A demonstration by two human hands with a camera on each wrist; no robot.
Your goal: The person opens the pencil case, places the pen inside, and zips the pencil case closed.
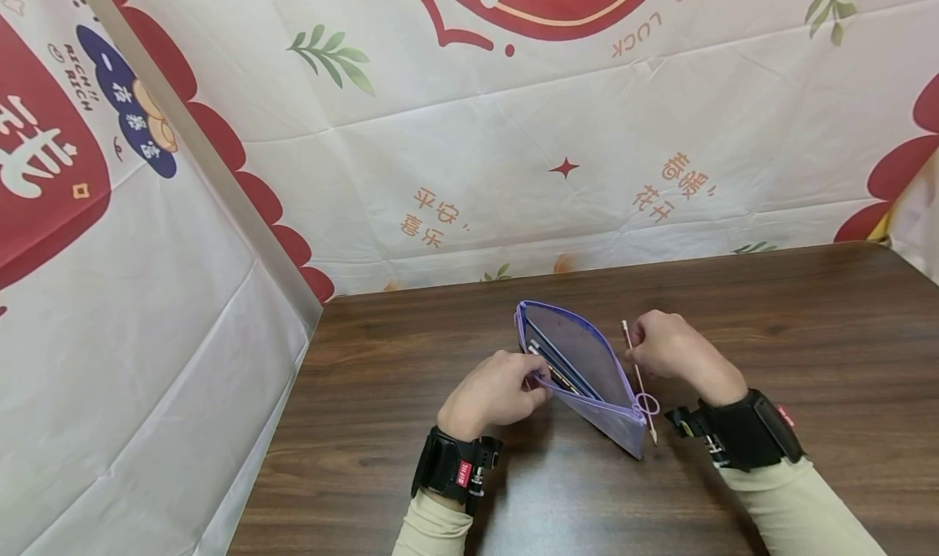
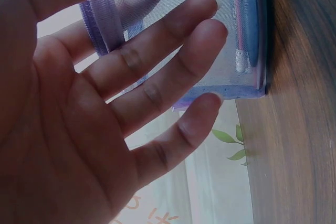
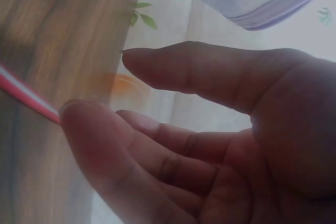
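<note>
A purple mesh pencil case gapes at its zipper, with several dark pencils inside. My left hand grips the near zipper edge; in the left wrist view its index finger shows through the mesh, and the other fingers extend outside. Beside the case's right end is a pinkish pencil, its sharpened tip toward me. My right hand is at this pencil. In the right wrist view, thumb and index finger stand apart, and a red-and-white striped pencil passes behind the index fingertip.
A purple ring hangs at the case's right zipper end. The dark wooden table meets a printed white cloth at the back and another cloth panel on the left.
</note>
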